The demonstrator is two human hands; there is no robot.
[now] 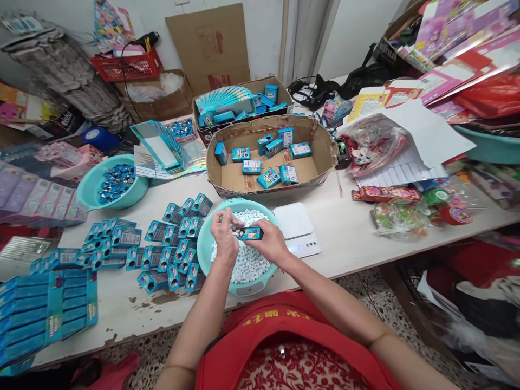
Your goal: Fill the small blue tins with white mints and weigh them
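Observation:
Over a turquoise basin (204,254) of small white candies (247,265), my right hand (270,241) grips a small blue candy box (251,233), tilted on its side. My left hand (225,233) is closed at the box's left end, with a few white candies at its fingertips; its palm is hidden. Left of the basin stand several blue boxes (166,257) in rows, with dark round openings showing. A white digital scale (290,219) is just right of the basin.
Behind the basin, a cut-down cardboard box (231,184) holds several blue boxes. Another carton (260,81) stands behind it. A turquoise bowl (140,189) holds shiny blue pieces. Stacked blue packs (28,314) are at left. Bagged sweets (398,219) lie at right.

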